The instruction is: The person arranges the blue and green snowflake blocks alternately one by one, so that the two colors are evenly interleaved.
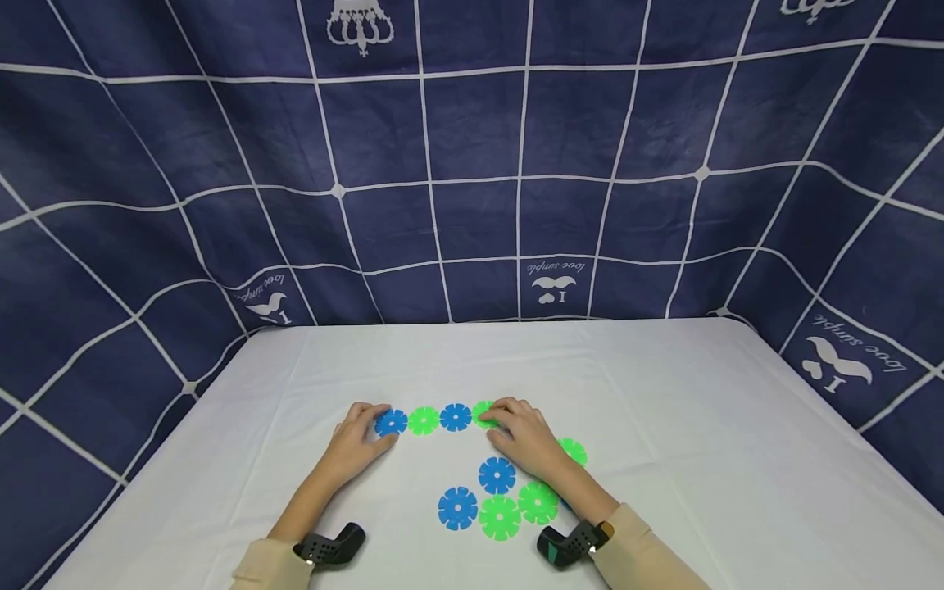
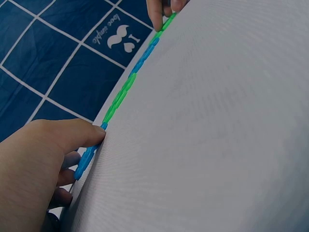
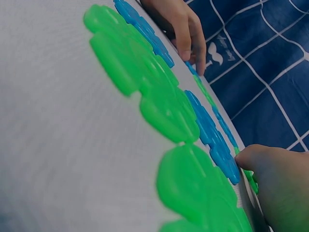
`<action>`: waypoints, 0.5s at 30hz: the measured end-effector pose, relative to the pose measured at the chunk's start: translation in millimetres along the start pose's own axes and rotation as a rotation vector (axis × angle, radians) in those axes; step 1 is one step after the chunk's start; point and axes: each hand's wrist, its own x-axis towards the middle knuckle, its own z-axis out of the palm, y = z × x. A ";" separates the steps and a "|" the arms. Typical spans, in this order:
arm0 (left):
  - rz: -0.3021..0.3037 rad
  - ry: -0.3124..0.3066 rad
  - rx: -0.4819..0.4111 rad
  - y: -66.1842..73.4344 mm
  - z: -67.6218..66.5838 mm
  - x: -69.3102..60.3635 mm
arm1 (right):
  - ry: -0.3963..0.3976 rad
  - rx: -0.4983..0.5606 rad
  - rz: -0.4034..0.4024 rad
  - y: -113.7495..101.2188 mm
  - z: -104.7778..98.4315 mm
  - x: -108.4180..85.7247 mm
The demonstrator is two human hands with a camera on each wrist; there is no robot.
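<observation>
Four disc pieces lie in a row: a blue disc (image 1: 391, 422) at the left end, a green disc (image 1: 424, 420), a blue disc (image 1: 456, 417), then a green disc (image 1: 483, 413) at the right end. My left hand (image 1: 352, 447) holds the left-end blue disc between thumb and fingers, the thumb on its near edge in the left wrist view. My right hand (image 1: 525, 434) has its fingers and thumb around the right-end green disc, partly covering it. Neighbouring discs in the row look edge to edge; whether they interlock I cannot tell.
Nearer on the white table (image 1: 354, 344) lie loose blue discs (image 1: 497, 475) and green discs (image 1: 500, 517), several in all. Another green disc (image 1: 573, 451) sits beside my right forearm, which partly hides a blue one. A dark blue checked cloth (image 1: 472, 221) hangs behind the table.
</observation>
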 end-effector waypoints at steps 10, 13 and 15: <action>0.003 -0.002 0.006 1.5 -0.5 -0.4 | 0.008 -0.017 -0.010 -0.3 -0.6 0.2; 0.006 -0.004 0.007 0.1 0.0 0.2 | 0.004 -0.026 -0.008 -0.5 -0.5 0.2; 0.010 -0.004 0.002 -0.7 0.5 0.7 | 0.005 -0.028 -0.007 -0.5 -0.4 0.0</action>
